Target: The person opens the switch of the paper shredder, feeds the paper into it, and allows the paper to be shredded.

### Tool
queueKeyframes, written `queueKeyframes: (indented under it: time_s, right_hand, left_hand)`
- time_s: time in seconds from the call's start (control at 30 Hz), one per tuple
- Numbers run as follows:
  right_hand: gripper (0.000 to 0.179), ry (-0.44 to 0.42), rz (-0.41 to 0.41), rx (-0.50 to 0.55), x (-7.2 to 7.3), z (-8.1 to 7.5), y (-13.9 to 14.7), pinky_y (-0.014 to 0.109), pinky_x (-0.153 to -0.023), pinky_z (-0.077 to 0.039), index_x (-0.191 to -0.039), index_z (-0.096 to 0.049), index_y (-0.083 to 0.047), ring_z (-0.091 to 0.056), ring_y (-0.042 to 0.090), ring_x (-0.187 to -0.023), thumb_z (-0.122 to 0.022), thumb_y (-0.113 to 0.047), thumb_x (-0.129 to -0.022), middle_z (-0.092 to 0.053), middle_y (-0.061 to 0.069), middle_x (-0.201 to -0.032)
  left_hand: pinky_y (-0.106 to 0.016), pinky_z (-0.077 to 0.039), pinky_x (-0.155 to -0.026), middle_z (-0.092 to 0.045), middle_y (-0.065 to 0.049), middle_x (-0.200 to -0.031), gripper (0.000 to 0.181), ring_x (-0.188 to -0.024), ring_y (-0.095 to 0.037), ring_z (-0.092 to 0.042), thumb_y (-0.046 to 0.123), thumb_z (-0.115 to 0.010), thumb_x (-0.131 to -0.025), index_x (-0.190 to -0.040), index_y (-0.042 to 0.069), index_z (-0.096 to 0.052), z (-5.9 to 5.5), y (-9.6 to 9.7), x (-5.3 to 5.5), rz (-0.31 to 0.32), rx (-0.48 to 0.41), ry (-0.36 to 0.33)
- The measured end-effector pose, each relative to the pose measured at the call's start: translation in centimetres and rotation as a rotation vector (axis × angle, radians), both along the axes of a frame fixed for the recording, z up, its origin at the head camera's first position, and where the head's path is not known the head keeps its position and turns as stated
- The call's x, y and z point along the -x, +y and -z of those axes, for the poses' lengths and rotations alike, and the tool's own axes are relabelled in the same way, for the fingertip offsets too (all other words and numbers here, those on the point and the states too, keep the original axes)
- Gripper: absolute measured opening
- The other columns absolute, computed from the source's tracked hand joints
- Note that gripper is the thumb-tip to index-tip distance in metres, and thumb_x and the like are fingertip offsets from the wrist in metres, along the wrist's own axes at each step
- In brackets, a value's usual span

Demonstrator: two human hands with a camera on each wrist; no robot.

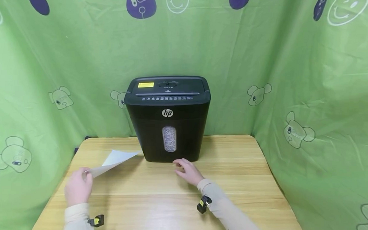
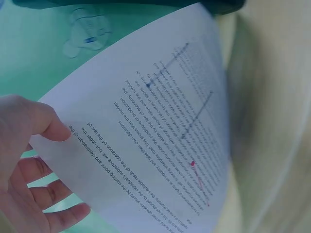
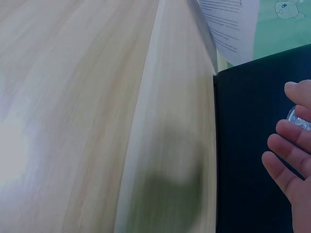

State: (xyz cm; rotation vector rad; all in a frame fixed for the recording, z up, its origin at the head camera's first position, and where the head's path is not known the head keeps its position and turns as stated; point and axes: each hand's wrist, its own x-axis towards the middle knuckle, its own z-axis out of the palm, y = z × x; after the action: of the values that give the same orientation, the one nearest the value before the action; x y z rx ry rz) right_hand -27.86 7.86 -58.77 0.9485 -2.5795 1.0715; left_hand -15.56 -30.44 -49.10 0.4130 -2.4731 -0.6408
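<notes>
A printed sheet of paper (image 1: 117, 159) is pinched by its edge between the thumb and fingers of my left hand (image 1: 79, 186). In the left wrist view the sheet (image 2: 141, 121) bends in a curve and shows lines of text with dark and red pen marks. Its far corner comes close to a black paper shredder (image 1: 169, 129); whether they touch I cannot tell. My right hand (image 1: 189, 171) hovers by the shredder's lower front with fingers loosely bent and holding nothing. In the right wrist view those fingers (image 3: 286, 145) lie before the shredder's dark front.
The shredder stands at the back middle of a wooden table (image 1: 235, 181). Paper shreds show through its front window (image 1: 169, 139), and a feed slot (image 1: 167, 94) runs across its top. Green printed cloth (image 1: 224, 52) hangs behind and along both sides.
</notes>
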Motion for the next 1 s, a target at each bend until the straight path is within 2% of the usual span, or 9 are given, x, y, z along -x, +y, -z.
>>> queueKeyframes:
  time_s: [0.2, 0.37, 0.57, 0.77, 1.0]
  right_hand:
    - [0.038, -0.078, -0.04, 0.062, -0.3, -0.5, -1.1, 0.041, -0.088, -0.058, -0.123, -0.061, -0.004, -0.066, 0.028, -0.103, -0.072, -0.012, -0.087, -0.066, 0.012, -0.111]
    - [0.041, -0.082, -0.058, 0.065, -0.6, -1.2, -2.2, 0.039, -0.089, -0.058, -0.125, -0.06, -0.005, -0.065, 0.026, -0.104, -0.072, -0.012, -0.087, -0.065, 0.011, -0.116]
    - [0.043, -0.079, -0.1, 0.075, -0.9, -2.1, -4.0, 0.041, -0.091, -0.057, -0.127, -0.058, -0.006, -0.063, 0.027, -0.106, -0.072, -0.014, -0.087, -0.063, 0.013, -0.119]
    - [0.055, -0.059, -0.135, 0.078, -1.2, -2.8, -5.7, 0.033, -0.094, -0.056, -0.134, -0.053, -0.007, -0.06, 0.026, -0.113, -0.075, -0.015, -0.085, -0.058, 0.01, -0.128]
    - [0.07, 0.007, -0.08, 0.065, -1.5, -3.4, -6.8, 0.038, -0.105, -0.049, -0.142, -0.045, -0.011, -0.052, 0.024, -0.126, -0.079, -0.016, -0.081, -0.049, 0.009, -0.138]
  left_hand:
    - [-0.059, -0.045, -0.076, -0.066, -0.031, -0.098, 0.022, -0.088, -0.049, -0.058, 0.007, -0.053, -0.088, -0.099, -0.005, -0.067, -2.6, -0.1, -0.7, -0.028, -0.023, 0.072]
    - [-0.06, -0.045, -0.076, -0.066, -0.032, -0.098, 0.021, -0.088, -0.05, -0.057, 0.006, -0.053, -0.088, -0.099, -0.006, -0.066, -4.3, 0.0, -1.2, -0.038, 0.0, 0.117]
    - [-0.06, -0.045, -0.079, -0.066, -0.031, -0.102, 0.021, -0.091, -0.049, -0.057, 0.007, -0.054, -0.089, -0.1, -0.004, -0.067, -5.1, 0.0, -1.4, -0.048, 0.014, 0.136]
    - [-0.061, -0.045, -0.083, -0.066, -0.029, -0.105, 0.019, -0.096, -0.047, -0.056, 0.007, -0.055, -0.09, -0.1, -0.003, -0.067, -6.0, 0.5, -1.7, -0.041, 0.003, 0.146]
    - [-0.059, -0.043, -0.087, -0.066, -0.03, -0.102, 0.017, -0.096, -0.048, -0.056, 0.004, -0.056, -0.087, -0.098, -0.005, -0.066, -6.9, 1.2, -1.6, 0.006, 0.003, 0.204]
